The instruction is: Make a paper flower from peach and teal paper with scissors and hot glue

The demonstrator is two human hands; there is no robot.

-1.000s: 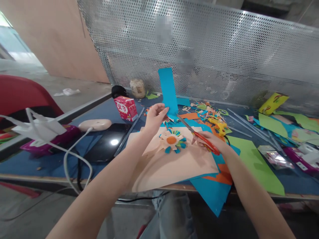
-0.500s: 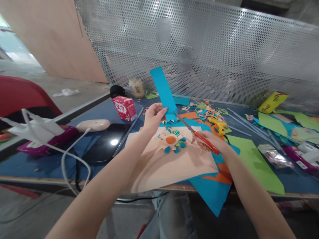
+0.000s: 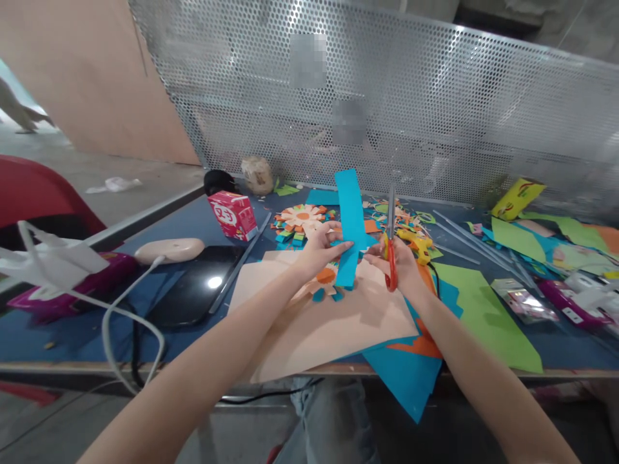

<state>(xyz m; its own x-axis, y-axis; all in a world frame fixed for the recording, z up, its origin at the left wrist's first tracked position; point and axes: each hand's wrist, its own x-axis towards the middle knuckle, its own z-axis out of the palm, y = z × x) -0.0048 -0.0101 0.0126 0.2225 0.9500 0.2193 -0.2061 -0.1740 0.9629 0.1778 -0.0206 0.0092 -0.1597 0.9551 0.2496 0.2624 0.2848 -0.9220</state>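
Observation:
My left hand (image 3: 323, 246) pinches a long blue paper strip (image 3: 351, 209) that stands nearly upright over the table. In my right hand (image 3: 397, 261) are scissors (image 3: 391, 264) with red handles, their blades pointing up and away; the fingertips come close to the strip's right edge, and whether they touch it I cannot tell. Beneath the strip, a paper flower (image 3: 325, 277) with an orange centre is partly hidden on a peach paper sheet (image 3: 300, 328). Another paper flower (image 3: 303, 218), peach with an orange middle, lies behind my left hand.
Paper scraps (image 3: 403, 216) and a yellow glue gun (image 3: 416, 243) lie beyond my right hand. To the left are a pink box (image 3: 233, 216), a black phone (image 3: 196, 290) and white cables. Green paper (image 3: 488, 316) is at right; a perforated metal panel (image 3: 387, 96) stands behind.
The blue strip has come down and to the right, turning more upright. The scissors have left its lower edge and now point upward. The peach flower behind my left hand has come into view.

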